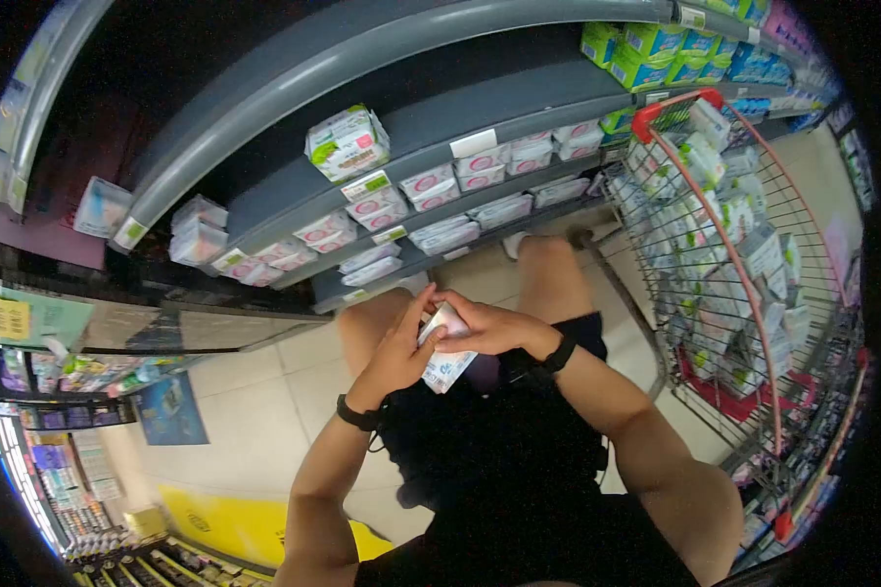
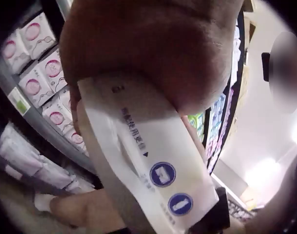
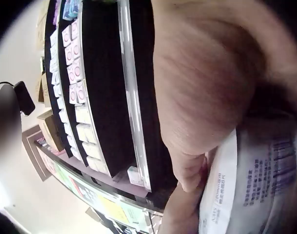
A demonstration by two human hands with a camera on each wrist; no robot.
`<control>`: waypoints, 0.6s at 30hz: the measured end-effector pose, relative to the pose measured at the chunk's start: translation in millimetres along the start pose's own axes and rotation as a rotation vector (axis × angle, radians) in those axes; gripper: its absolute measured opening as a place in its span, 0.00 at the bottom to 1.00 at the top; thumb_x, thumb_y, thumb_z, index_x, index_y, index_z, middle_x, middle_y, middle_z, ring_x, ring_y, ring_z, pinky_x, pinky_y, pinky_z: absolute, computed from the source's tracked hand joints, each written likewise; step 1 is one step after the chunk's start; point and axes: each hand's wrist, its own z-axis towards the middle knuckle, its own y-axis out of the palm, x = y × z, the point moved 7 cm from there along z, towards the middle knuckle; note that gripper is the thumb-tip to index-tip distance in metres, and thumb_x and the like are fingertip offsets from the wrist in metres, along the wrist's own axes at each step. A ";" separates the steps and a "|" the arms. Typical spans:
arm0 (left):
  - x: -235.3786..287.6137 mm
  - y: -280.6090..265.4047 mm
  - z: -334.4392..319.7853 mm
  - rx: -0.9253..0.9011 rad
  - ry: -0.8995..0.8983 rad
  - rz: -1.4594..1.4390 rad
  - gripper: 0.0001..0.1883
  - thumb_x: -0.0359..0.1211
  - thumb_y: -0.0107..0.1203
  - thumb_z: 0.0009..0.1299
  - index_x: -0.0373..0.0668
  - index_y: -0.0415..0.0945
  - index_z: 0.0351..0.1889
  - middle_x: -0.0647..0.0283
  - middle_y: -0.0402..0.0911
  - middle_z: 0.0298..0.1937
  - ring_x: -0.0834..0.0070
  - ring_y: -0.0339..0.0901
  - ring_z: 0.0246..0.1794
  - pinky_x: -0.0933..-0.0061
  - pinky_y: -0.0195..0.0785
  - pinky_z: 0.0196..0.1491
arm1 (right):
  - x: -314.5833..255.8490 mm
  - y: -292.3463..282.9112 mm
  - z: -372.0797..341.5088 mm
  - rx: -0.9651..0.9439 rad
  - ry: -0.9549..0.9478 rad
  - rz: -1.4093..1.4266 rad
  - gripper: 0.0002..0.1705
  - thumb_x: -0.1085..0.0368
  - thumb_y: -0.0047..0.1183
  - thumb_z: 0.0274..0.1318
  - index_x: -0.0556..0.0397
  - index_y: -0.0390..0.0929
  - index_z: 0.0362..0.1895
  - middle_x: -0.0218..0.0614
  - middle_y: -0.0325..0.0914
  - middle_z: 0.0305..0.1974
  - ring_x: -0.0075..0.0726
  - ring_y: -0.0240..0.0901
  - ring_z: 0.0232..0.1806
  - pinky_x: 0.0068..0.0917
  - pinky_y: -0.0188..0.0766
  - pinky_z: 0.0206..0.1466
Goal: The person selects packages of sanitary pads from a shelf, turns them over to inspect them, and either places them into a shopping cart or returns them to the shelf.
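Observation:
Low in front of the body, both hands are around a white pack of sanitary pads (image 1: 445, 375). The left hand (image 1: 394, 360) grips its left side. On the other side the right hand (image 1: 491, 328) grips it, thumb across the top. In the left wrist view the pack (image 2: 153, 161) shows printed lettering and two round blue icons, its upper end hidden behind the left hand (image 2: 143, 44). Small print and a barcode show on the pack (image 3: 255, 180) in the right wrist view, beside the right hand (image 3: 202, 83).
A wire shopping cart (image 1: 671, 342) full of packs stands at the right. Ahead are shelves (image 1: 480, 103) with rows of pink-and-white packs (image 1: 431, 186), one green-and-white pack (image 1: 347, 144), and green packs (image 1: 646, 64). A yellow floor mat (image 1: 220, 523) lies behind at the left.

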 end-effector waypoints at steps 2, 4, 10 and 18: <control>2.1 1.9 1.6 0.078 -0.077 -0.142 0.34 0.33 0.57 0.71 0.43 0.56 0.74 0.49 0.69 0.60 0.62 0.75 0.52 0.65 0.68 0.55 | -9.9 -10.4 -7.1 -0.008 0.064 0.147 0.38 0.55 0.57 0.64 0.52 0.53 0.71 0.41 0.70 0.56 0.36 0.68 0.58 0.33 0.66 0.61; -13.8 -2.0 0.5 0.124 -0.170 -0.364 0.34 0.33 0.60 0.67 0.45 0.59 0.72 0.51 0.63 0.66 0.62 0.74 0.54 0.65 0.69 0.54 | 3.4 -13.0 -12.4 0.024 0.176 0.303 0.35 0.59 0.54 0.64 0.49 0.55 0.72 0.37 0.71 0.53 0.33 0.69 0.54 0.29 0.66 0.59; -12.8 -11.3 9.9 0.128 0.108 -0.161 0.40 0.37 0.69 0.59 0.45 0.63 0.69 0.49 0.56 0.71 0.55 0.59 0.71 0.59 0.62 0.65 | 53.1 -30.4 -3.4 0.439 0.406 0.854 0.23 0.60 0.50 0.64 0.46 0.66 0.61 0.29 0.74 0.47 0.24 0.71 0.49 0.25 0.71 0.50; -89.0 20.5 24.8 0.224 -0.205 -0.715 0.33 0.32 0.63 0.68 0.42 0.60 0.70 0.60 0.72 0.60 0.74 0.70 0.59 0.70 0.69 0.59 | 59.5 -55.4 11.8 0.324 0.503 0.523 0.26 0.47 0.46 0.68 0.46 0.63 0.62 0.30 0.73 0.45 0.24 0.75 0.37 0.20 0.69 0.27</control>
